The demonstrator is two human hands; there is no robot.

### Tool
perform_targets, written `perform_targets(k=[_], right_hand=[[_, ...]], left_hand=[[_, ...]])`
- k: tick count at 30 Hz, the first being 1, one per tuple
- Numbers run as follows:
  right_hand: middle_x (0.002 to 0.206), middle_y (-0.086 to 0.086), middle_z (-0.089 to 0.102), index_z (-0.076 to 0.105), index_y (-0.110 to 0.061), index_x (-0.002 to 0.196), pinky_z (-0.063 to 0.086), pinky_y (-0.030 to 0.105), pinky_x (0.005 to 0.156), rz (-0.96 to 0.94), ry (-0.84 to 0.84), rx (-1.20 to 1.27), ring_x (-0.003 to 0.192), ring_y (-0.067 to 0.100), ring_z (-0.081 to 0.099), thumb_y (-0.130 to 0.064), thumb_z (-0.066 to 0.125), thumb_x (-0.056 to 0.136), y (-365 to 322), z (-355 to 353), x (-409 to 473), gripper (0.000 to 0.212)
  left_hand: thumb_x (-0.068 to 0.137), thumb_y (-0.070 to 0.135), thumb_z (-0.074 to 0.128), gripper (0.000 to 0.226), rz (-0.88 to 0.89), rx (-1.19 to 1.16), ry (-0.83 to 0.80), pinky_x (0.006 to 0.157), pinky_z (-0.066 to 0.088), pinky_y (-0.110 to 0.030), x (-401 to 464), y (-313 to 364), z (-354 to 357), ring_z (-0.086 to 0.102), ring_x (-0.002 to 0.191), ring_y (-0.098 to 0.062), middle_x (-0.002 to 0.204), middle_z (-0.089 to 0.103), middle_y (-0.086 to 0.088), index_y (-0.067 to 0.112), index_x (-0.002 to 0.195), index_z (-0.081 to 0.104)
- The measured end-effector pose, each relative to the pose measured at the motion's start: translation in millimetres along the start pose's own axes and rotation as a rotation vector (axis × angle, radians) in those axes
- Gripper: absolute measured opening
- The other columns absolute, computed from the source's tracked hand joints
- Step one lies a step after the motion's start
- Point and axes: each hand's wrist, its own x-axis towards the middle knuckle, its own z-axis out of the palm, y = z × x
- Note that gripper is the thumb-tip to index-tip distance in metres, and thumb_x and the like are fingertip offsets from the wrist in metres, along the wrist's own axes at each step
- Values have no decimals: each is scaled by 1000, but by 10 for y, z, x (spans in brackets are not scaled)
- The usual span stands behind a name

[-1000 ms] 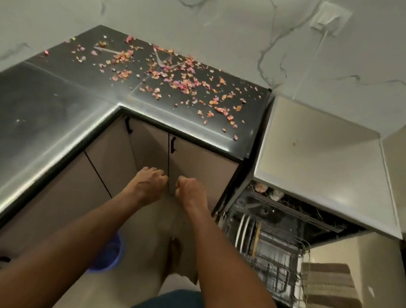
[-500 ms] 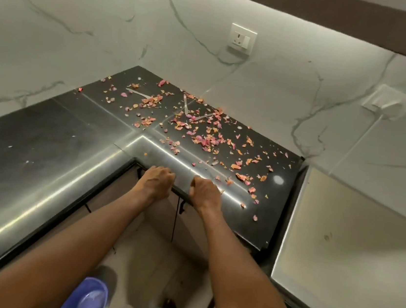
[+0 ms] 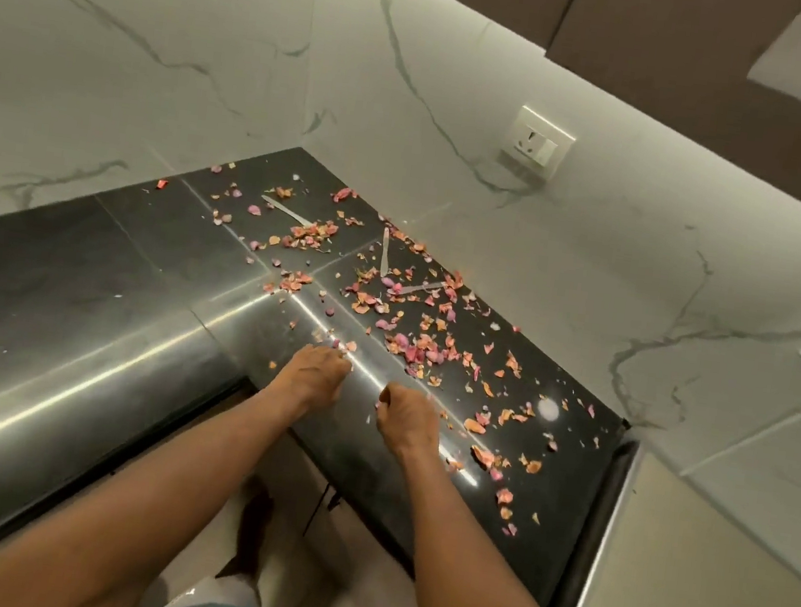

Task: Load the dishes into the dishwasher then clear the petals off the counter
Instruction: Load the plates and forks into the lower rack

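Pink and orange petals (image 3: 413,345) lie scattered over the corner of the black counter (image 3: 84,315), thickest toward the back wall and the right end. Three clear plastic utensils lie among them: one (image 3: 286,211) near the corner, one (image 3: 384,251) further right, one (image 3: 420,288) in front of it. My left hand (image 3: 314,373) hovers over the counter's front edge with fingers curled, its fingertips at a few petals. My right hand (image 3: 407,417) is beside it, fingers curled in, nothing visible in it.
The beige top of the dishwasher (image 3: 709,568) adjoins the counter's right end. A wall socket (image 3: 539,141) sits on the marble backsplash. Dark wall cabinets (image 3: 670,59) hang overhead. Cabinet doors and floor show below the counter edge.
The view has tilted up from the open dishwasher to the counter. Both hands rose from in front of the cabinet doors to above the counter's front edge, close to the petals.
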Motion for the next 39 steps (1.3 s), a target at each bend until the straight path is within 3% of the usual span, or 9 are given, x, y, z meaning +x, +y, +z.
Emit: perform_targets(k=[4, 9, 13, 18, 23, 28, 31, 34, 39], right_hand=[[94, 3, 71, 70, -21, 101, 50, 32, 73, 46, -24, 14, 84, 19, 65, -17, 58, 98, -34, 35, 564, 13], [87, 0, 68, 68, -23, 91, 56, 38, 77, 81, -63, 13, 81, 18, 63, -15, 57, 95, -307, 56, 1384, 14], [90, 5, 69, 66, -20, 91, 45, 32, 68, 141, -116, 84, 82, 24, 64, -19, 56, 94, -588, 97, 2066, 11], [92, 2, 71, 61, -25, 80, 56, 38, 77, 247, -127, 216, 82, 21, 64, -21, 60, 98, -733, 205, 2664, 19], [92, 1, 71, 72, -18, 95, 44, 28, 61, 354, -125, 293, 72, 7, 58, -17, 61, 99, -675, 316, 3058, 11], [88, -3, 67, 65, -24, 96, 43, 27, 62, 481, -58, 327, 76, 10, 60, -23, 69, 97, -563, 399, 3337, 3], [93, 1, 69, 67, -23, 98, 55, 34, 75, 527, 16, 290, 85, 18, 64, -23, 68, 97, -515, 470, 3503, 1], [99, 3, 68, 63, -24, 97, 57, 40, 84, 542, 50, 305, 91, 20, 64, -23, 72, 94, -541, 534, 3710, 9], [103, 2, 69, 68, -22, 105, 59, 45, 84, 515, 76, 236, 92, 20, 65, -31, 73, 93, -534, 685, 4032, 17]], left_hand=[[96, 29, 56, 26, 28, 2, -32, 91, 53, -40, 589, -325, -29, 66, 106, -28, 114, 68, -9, 14, 113, 68], [95, 18, 54, 20, 12, -37, -74, 90, 51, -40, 1192, -809, -78, 65, 106, -31, 112, 68, -12, 9, 107, 67], [92, 13, 55, 18, -50, -119, -105, 87, 51, -39, 1615, -1249, -28, 65, 103, -31, 109, 68, -13, 7, 105, 66], [92, 6, 56, 22, -87, -227, -130, 92, 54, -38, 2113, -1588, 3, 64, 106, -27, 114, 67, -12, 8, 112, 67], [93, 6, 57, 27, -127, -302, -248, 96, 54, -39, 2510, -1661, 99, 64, 112, -29, 123, 65, -13, 8, 118, 66], [96, 8, 56, 42, -166, -238, -424, 113, 41, -43, 2680, -1661, 440, 46, 138, -30, 151, 45, -16, 8, 138, 55], [94, 11, 62, 45, -194, -184, -487, 115, 36, -49, 2801, -1603, 478, 40, 142, -30, 152, 44, -15, 11, 139, 54], [94, 13, 65, 50, -237, -171, -546, 117, 32, -51, 2913, -1519, 445, 36, 143, -34, 151, 43, -17, 10, 142, 52], [96, 14, 62, 58, -223, -121, -548, 123, 18, -55, 2926, -1458, 494, 15, 153, -39, 163, 23, -22, 10, 151, 41]])
